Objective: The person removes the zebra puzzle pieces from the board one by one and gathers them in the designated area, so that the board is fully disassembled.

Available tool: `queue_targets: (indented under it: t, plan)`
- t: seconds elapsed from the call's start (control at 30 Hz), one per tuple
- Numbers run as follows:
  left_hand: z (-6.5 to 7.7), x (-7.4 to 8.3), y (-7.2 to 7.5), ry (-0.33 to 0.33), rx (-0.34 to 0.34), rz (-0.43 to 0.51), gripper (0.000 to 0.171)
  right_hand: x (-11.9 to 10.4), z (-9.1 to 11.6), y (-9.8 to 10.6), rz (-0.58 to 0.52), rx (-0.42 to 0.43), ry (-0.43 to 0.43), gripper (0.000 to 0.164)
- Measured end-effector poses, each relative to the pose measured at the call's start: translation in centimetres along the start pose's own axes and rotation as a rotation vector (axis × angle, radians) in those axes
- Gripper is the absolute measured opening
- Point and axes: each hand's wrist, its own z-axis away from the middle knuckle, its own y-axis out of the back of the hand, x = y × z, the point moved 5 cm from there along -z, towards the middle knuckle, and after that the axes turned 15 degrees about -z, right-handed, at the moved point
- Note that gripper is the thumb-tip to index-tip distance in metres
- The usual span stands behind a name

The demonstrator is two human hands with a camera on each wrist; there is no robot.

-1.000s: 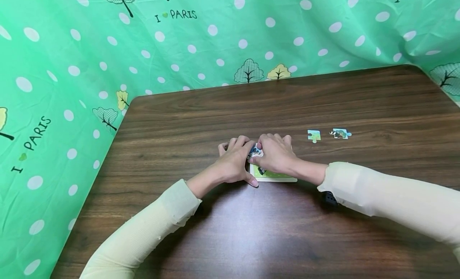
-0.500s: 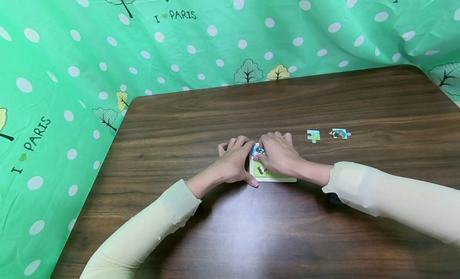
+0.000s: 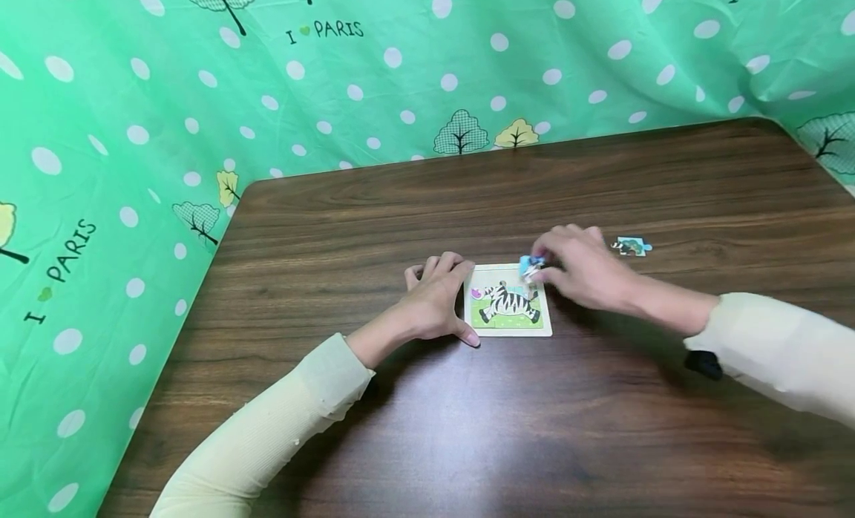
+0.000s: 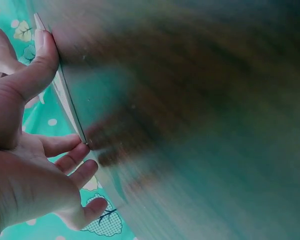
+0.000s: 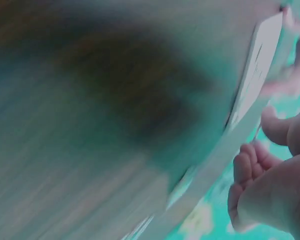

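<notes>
A square puzzle board [image 3: 549, 322] with a pale rim lies on the table, its zebra picture [image 3: 510, 304] showing in the lower part. My left hand [image 3: 434, 303] holds the board's left side, thumb at the near corner and forefinger at the far corner. In the left wrist view the same hand [image 4: 25, 170] spans the board's thin edge. My right hand [image 3: 591, 269] pinches a blue and white puzzle piece [image 3: 526, 268] between thumb and fingers over the board's far right corner. The right wrist view shows that hand [image 5: 270, 187] beside the board [image 5: 260, 65].
A loose puzzle piece [image 3: 631, 246] lies to the right on the dark wooden table [image 3: 401, 199]. The right hand covers the spot of another loose piece. A green dotted curtain [image 3: 374, 73] hangs behind the table and along its left side.
My right hand has moved right from the board's far left area, carrying the blue and white puzzle piece and uncovering the zebra picture. The left hand has stayed in place.
</notes>
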Motion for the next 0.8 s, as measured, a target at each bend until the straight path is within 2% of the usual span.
queue_targets:
  t: [0.23, 0.37, 0.5, 0.6, 0.67, 0.8]
  plan:
    - [0.0, 0.1, 0.0, 0.002, 0.003, 0.002, 0.106, 6.8, 2.6, 8.0, 0.077, 0.115, -0.094, 0.018]
    - [0.0, 0.1, 0.0, 0.001, 0.005, 0.000, 0.105, 10.4, 4.4, 11.2, 0.117, 0.140, -0.190, 0.018]
    - [-0.1, 0.0, -0.1, 0.002, 0.002, -0.003, 0.107, 12.7, 5.6, 12.2, 0.139, 0.104, -0.253, 0.018]
    - [-0.1, 0.1, -0.1, 0.002, 0.000, 0.000, 0.109, 13.5, 6.1, 12.3, 0.164, 0.089, -0.253, 0.019]
    - [-0.1, 0.1, 0.0, 0.003, -0.001, 0.003, 0.109, 13.7, 6.2, 12.3, 0.197, 0.079, -0.225, 0.020]
    - [0.0, 0.1, 0.0, 0.005, -0.002, 0.005, 0.109, 13.5, 6.1, 12.3, 0.287, 0.059, -0.103, 0.021]
